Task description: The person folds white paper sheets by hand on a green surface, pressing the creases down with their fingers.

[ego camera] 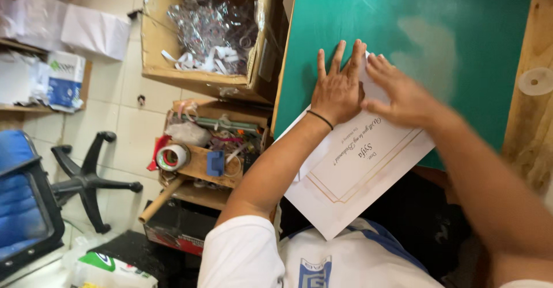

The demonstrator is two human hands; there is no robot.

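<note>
Both hands press flat on a white card [351, 167] with a thin gold border, lying at an angle in the middle of the frame on the green tabletop [449, 34]. The left hand [337, 89] has its fingers spread, palm down near the card's upper corner; the right hand [403, 95] lies just beside it, blurred, fingers extended — neither grip is closed around anything. The card's lower part juts past the tabletop edge over the person's lap. With so much overhang, it could tip or slide off if the pressure eases — or crease under uneven pushing. The open cardboard box [207, 75] at upper left sits just beside the edge.
</note>
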